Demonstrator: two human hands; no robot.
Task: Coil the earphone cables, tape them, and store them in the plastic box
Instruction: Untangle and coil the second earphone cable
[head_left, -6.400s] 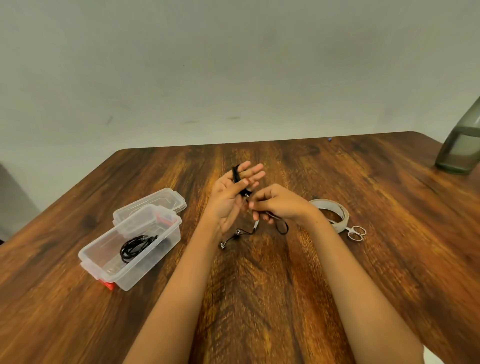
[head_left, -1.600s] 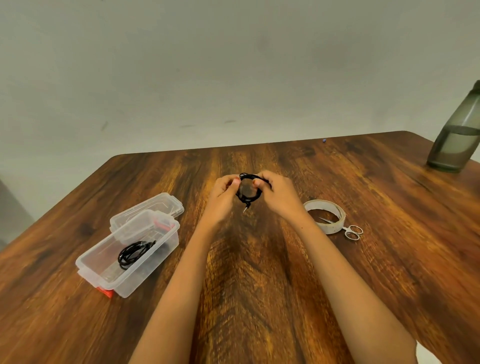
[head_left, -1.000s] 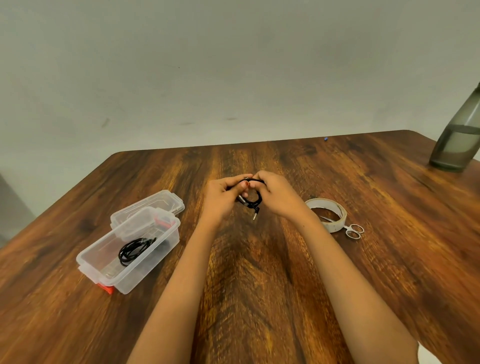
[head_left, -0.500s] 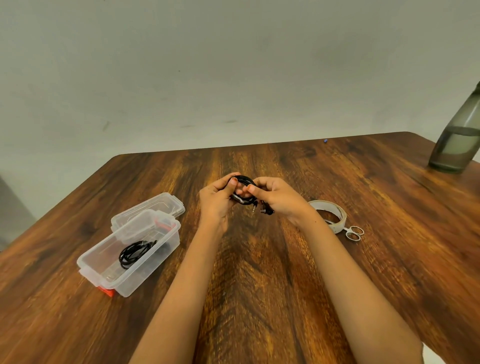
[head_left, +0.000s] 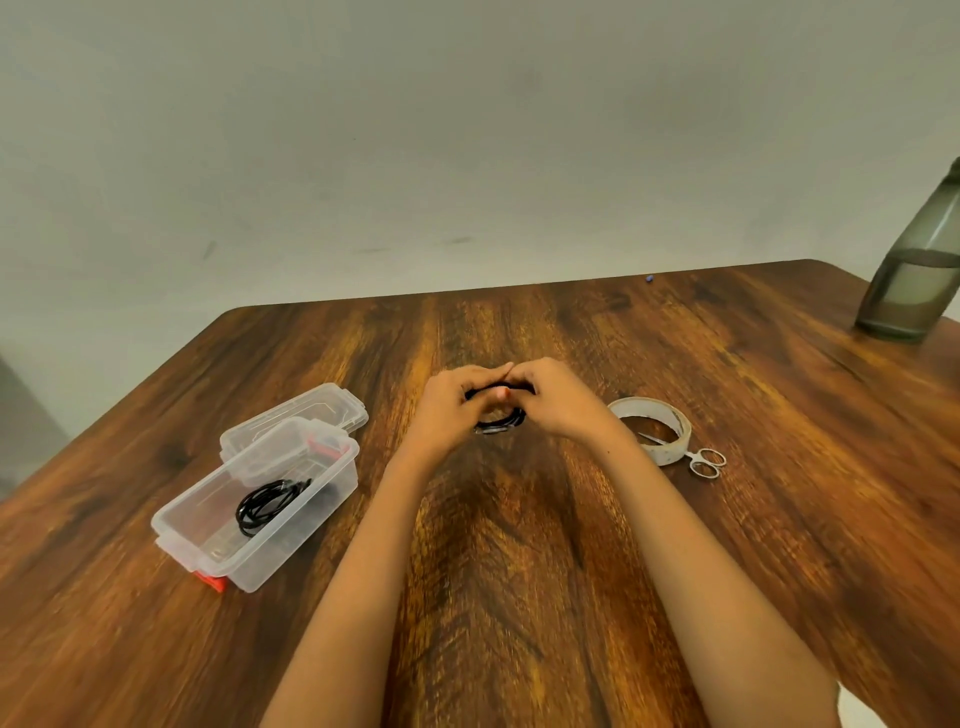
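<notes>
Head view: left hand (head_left: 451, 410) and right hand (head_left: 557, 401) are pinching the light, springy cable coil (head_left: 500, 419) at opposite sides; loops are likely wanting to unwind.

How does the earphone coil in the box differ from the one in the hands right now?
The boxed coil lies in the open plastic box, untouched; the held coil is gripped by left hand and right hand over the table. The boxed coil shows whole; the held coil is partly hidden by them. Both are black loops.
</notes>
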